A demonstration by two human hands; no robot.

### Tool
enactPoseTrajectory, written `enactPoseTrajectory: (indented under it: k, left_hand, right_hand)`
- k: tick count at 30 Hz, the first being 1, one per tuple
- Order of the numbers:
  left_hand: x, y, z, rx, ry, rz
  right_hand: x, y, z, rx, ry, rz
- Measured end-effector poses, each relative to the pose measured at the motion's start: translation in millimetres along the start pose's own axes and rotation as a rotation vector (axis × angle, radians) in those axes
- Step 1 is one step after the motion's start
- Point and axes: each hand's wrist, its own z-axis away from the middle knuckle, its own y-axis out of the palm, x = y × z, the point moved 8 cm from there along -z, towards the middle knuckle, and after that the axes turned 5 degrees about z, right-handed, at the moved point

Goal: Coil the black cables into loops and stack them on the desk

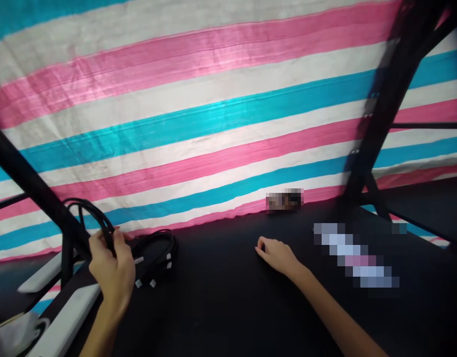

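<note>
My left hand [112, 267] is closed around a looped black cable [97, 213], lifted at the left side of the black table [221, 297]. Just right of that hand, more coiled black cables [164, 245] with pale plug ends lie on the tabletop. My right hand [278, 254] is near the middle of the table with its fingers curled in, thumb close to the index finger. Nothing shows between those fingers. The underside of the right hand is hidden.
A long white power strip [66, 322] lies along the table's left edge, with another white strip [42, 272] beyond it. Black frame posts [380, 114] rise at both sides. A striped sheet [198, 119] hangs behind. Two pixelated patches cover things at the back and right.
</note>
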Motion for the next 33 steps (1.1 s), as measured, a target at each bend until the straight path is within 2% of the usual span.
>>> enactPoseTrajectory:
  k: [2, 3, 5, 7, 9, 11, 14, 20, 28, 33]
  left_hand:
    - [-25.4, -6.0, 19.6, -0.001, 0.044, 0.222]
    - [-38.6, -2.4, 31.3, 0.064, 0.075, 0.336]
    - [-59.5, 15.0, 58.3, 0.266, 0.090, 0.476]
    - [-69.2, 39.6, 87.5, 0.476, 0.045, 0.561]
    - [-75.3, 65.7, 116.1, 0.682, 0.057, 0.567]
    - [-77.0, 89.8, 141.8, 0.876, 0.112, 0.480]
    - [-73.5, 114.0, 166.7, 1.060, 0.176, 0.348]
    - [-63.4, 132.4, 181.8, 1.171, 0.167, 0.332]
    - [-53.9, 129.8, 186.9, 1.202, 0.110, 0.531]
    - [-47.9, 127.2, 193.0, 1.227, 0.038, 0.572]
  right_hand:
    - [2.7, 0.0, 0.7, 0.001, -0.009, -0.021]
    - [5.1, -0.2, 1.3, 0.001, -0.017, -0.036]
    - [11.9, -0.9, 3.3, 0.001, -0.040, -0.080]
    - [21.2, -1.7, 6.2, -0.002, -0.073, -0.140]
    - [32.3, -1.1, 9.8, 0.004, -0.121, -0.217]
    - [44.5, 2.8, 13.5, 0.039, -0.182, -0.313]
    - [59.8, 12.9, 17.5, 0.128, -0.253, -0.452]
    - [71.5, 31.0, 18.9, 0.335, -0.262, -0.961]
    - [82.4, 38.7, 27.0, 0.401, -0.308, -0.894]
    - [94.2, 40.5, 33.9, 0.541, -0.314, -1.031]
